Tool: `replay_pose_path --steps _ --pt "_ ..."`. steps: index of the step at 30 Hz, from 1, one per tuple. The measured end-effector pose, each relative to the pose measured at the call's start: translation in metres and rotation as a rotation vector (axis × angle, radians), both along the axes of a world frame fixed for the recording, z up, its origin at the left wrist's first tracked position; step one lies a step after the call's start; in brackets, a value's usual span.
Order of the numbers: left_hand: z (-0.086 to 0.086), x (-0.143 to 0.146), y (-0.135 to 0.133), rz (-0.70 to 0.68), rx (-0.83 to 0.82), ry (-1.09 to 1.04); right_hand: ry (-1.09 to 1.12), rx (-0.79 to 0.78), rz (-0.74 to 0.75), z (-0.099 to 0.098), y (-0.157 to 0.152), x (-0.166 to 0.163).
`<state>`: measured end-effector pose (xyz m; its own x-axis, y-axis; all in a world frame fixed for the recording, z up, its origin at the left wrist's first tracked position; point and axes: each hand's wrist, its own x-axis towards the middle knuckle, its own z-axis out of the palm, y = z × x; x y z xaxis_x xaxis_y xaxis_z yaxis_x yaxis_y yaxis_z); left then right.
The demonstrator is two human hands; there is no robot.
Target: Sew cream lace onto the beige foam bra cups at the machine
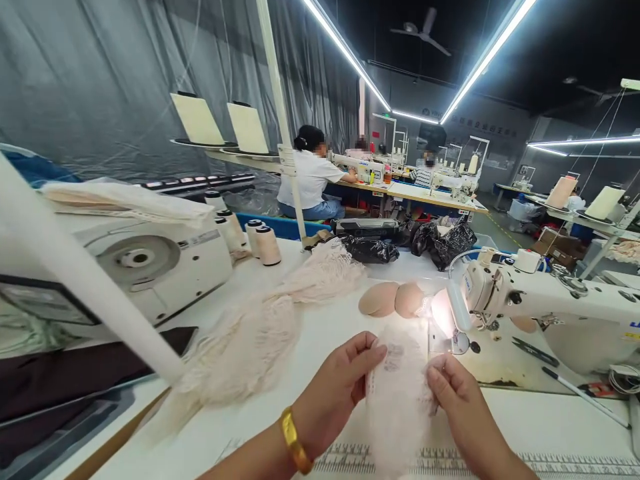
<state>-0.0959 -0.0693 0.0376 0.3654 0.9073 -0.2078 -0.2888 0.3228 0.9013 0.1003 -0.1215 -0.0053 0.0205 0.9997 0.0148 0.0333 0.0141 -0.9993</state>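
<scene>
A pale pink, sheer lace fabric piece (400, 407) hangs between my two hands over the table's front edge area. My left hand (345, 373) pinches its upper left edge between thumb and fingers. On the other side, my right hand (457, 390) grips the right edge the same way. Just beyond the fabric lie beige bra cups (379, 300), close to the lit needle area of a white sewing machine (480, 293). A long heap of similar lace (250, 340) spreads across the table to the left.
Thread snips (535, 351) and a white pen (585, 398) lie at right. A printed ruler (550, 465) runs along the front edge. Thread cones (267, 245) and another machine (165, 260) stand left, behind a white post (85, 273). Black plastic bags (445, 243) sit behind; a person (313, 177) works beyond.
</scene>
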Motion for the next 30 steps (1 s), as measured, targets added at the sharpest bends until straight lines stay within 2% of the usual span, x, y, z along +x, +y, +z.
replay_pose_path --steps 4,7,9,12,14,18,22,25,28,30 --pt "-0.023 0.001 -0.002 0.053 0.03 0.134 -0.145 0.11 -0.123 0.003 -0.007 0.005" --pt "-0.023 -0.006 0.007 -0.157 0.145 0.44 -0.031 0.091 -0.184 0.004 -0.007 0.006" --pt "-0.014 -0.009 0.023 -0.245 0.414 0.75 0.025 0.008 -0.161 0.0 -0.001 0.008" --pt "0.001 0.0 0.062 -0.147 0.937 1.146 0.003 -0.039 -0.114 -0.011 0.013 0.013" --pt "0.005 0.016 0.091 -0.124 1.052 1.215 -0.018 -0.049 -0.066 -0.019 0.021 0.017" --pt "-0.003 0.048 0.135 -0.134 1.109 1.259 -0.016 -0.036 0.002 -0.029 0.028 0.024" --pt "-0.007 0.056 0.149 -0.088 1.1 1.229 0.003 -0.025 -0.014 -0.03 0.027 0.024" --pt "0.001 0.045 0.145 0.032 1.048 1.141 0.028 -0.036 -0.053 -0.025 0.025 0.02" --pt "0.011 0.029 0.126 0.152 0.921 1.042 0.068 -0.069 -0.091 -0.016 0.021 0.019" --pt "0.017 0.018 0.103 0.122 0.818 0.926 0.1 -0.081 -0.112 -0.011 0.019 0.02"
